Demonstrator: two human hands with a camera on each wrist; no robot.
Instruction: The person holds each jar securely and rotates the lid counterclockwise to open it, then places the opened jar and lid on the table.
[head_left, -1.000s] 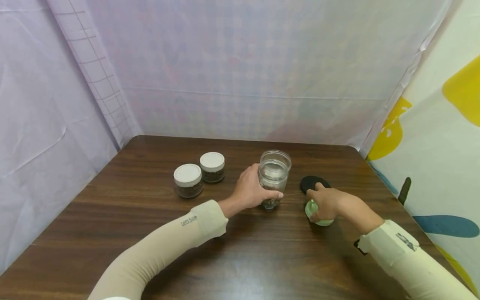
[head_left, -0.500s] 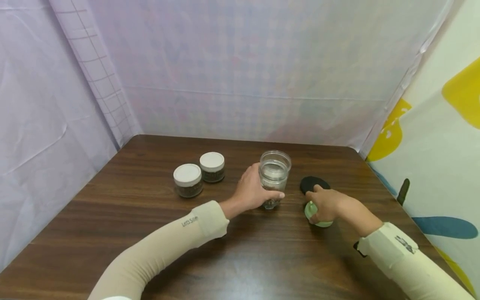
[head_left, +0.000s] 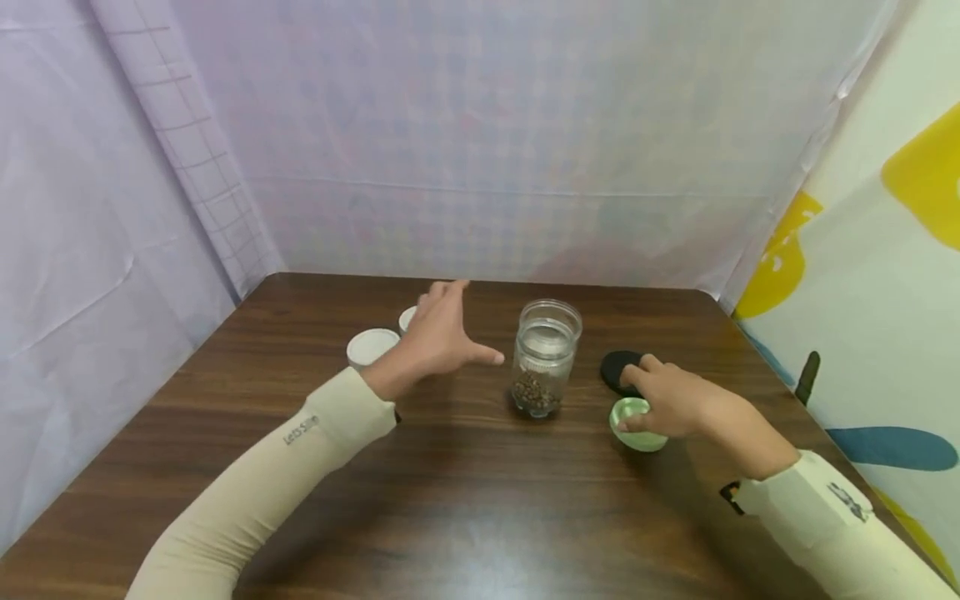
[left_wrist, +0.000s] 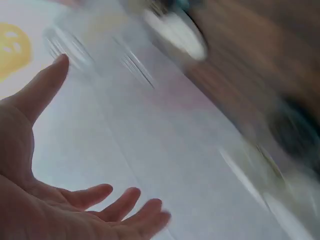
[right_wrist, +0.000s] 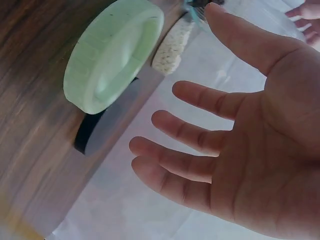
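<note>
A clear glass jar (head_left: 546, 358), without a lid and with small brown bits at the bottom, stands upright on the table. Left of it my left hand (head_left: 431, 333) hovers, thumb spread wide and nothing in its grasp; it overlaps the two white-lidded jars in the head view. My right hand (head_left: 667, 400) is above a pale green round lid (head_left: 643, 437) that lies hollow side up. In the right wrist view this lid (right_wrist: 105, 60) sits apart from the spread fingers (right_wrist: 185, 135). Just behind it lies a black disc (head_left: 615, 371).
Two small jars with white lids, a nearer one (head_left: 372, 346) and a farther one (head_left: 407, 318), stand left of the glass jar. A dark wooden table (head_left: 480, 517) bears everything. Pale sheets (head_left: 480, 167) hang behind and along both sides.
My left hand has let go of the glass jar and moved left, leaving it standing. My right hand has loosened from the green lid and lifted slightly, to the right.
</note>
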